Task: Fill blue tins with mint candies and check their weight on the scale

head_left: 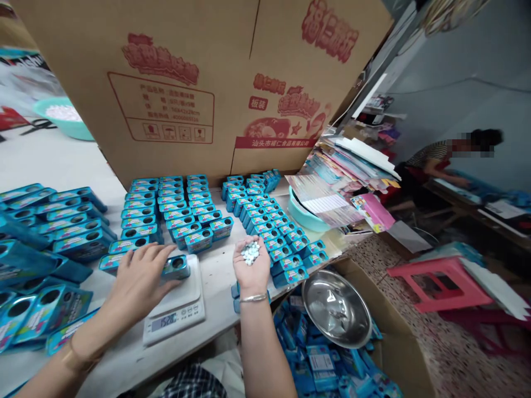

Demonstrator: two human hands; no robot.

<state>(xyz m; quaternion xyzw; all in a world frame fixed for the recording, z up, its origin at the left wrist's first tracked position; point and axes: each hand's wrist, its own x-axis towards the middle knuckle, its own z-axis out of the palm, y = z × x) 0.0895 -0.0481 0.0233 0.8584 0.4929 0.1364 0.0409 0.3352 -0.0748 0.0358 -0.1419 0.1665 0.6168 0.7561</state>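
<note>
My left hand [143,276] reaches over the white digital scale [193,284], thumb and fingers either side of a small blue box [177,266] on its pan. That box has a round dark hole in its top, and the scale's display [165,321] seems to read 152.8. Palm up, my right hand [253,276] cups a small heap of pale white-blue candies [250,253]. Standing boxes in rows [259,224] are just beyond and right of it. Another group of blue boxes [78,229] stands left of my left hand.
A large printed carton [207,110] blocks the back. Right of the table edge, a steel bowl [337,309] rests on blue packs in an open carton [402,342]. Stacked printed sheets [352,163] overhang a teal basin [305,213]. A person [440,155] sits far right, near a pink stool [448,284].
</note>
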